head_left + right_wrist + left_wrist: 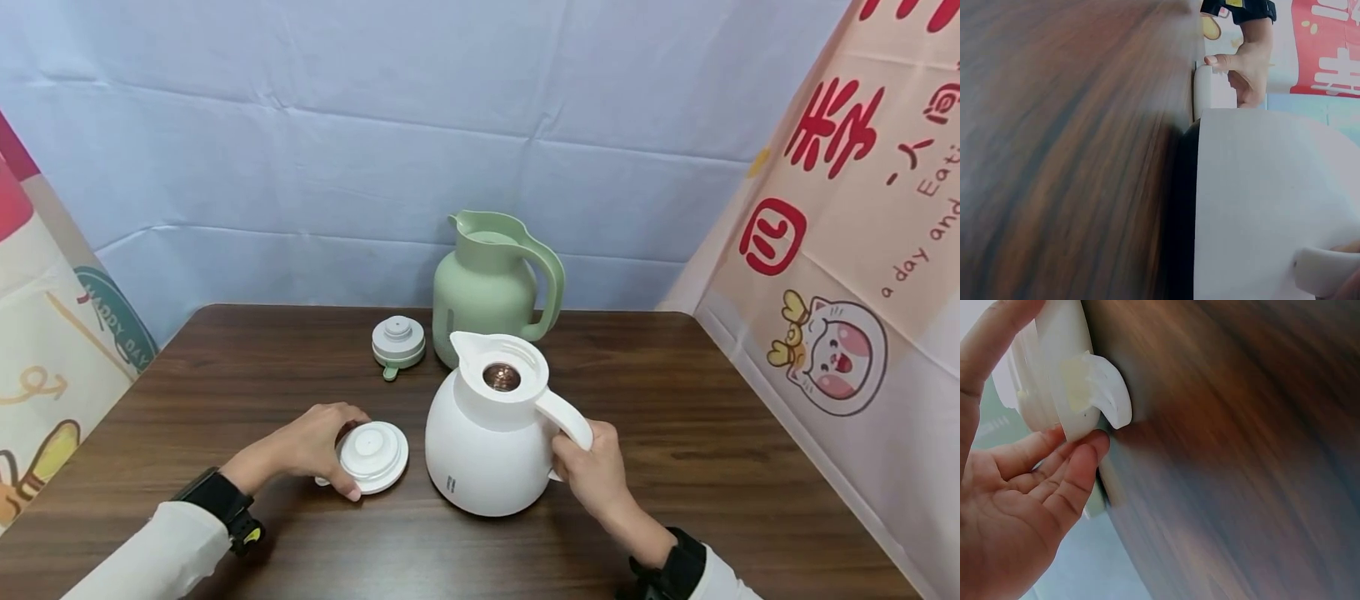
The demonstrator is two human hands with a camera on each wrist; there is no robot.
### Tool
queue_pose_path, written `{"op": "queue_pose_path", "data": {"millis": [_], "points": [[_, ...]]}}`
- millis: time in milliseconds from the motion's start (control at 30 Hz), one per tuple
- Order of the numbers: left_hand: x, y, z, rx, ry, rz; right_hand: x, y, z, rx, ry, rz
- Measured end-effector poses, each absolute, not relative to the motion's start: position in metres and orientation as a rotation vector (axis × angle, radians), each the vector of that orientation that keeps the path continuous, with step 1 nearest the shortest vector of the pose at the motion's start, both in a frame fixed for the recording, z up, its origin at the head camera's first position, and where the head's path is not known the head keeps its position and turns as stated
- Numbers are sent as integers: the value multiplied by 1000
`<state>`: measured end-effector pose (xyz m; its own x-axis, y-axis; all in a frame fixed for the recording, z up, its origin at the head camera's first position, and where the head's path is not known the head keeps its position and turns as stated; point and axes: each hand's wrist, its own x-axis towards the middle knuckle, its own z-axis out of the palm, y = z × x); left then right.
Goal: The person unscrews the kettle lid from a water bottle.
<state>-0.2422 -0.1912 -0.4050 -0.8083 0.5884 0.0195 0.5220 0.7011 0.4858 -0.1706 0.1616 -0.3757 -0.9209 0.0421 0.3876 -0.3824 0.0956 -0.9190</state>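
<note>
A white thermal jug (480,454) stands upright on the table without its lid, its round mouth showing a coppery inside. My right hand (596,471) grips the lower part of its handle (564,417); in the right wrist view only a sliver of that hand shows beside the handle end (1325,272). To the left lies a round white lid (373,457), flat on the tabletop. My left hand (318,446) holds it by the rim, thumb on the near side and fingers on the far side. The left wrist view shows the lid's small curved tab (1110,390).
Behind the white jug stands a green jug (483,287), handle to the right. Left of it sits a grey and green lid (398,342) with a small tab. The dark wooden table (675,400) ends at a pale cloth backdrop (300,167); printed cloths hang at both sides.
</note>
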Motion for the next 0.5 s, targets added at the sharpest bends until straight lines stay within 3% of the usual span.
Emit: {"op": "queue_pose_path", "data": {"millis": [500], "points": [[-259,-128,-404,1052,2724,673,-164,197,-376,217,-2078,1796]]}}
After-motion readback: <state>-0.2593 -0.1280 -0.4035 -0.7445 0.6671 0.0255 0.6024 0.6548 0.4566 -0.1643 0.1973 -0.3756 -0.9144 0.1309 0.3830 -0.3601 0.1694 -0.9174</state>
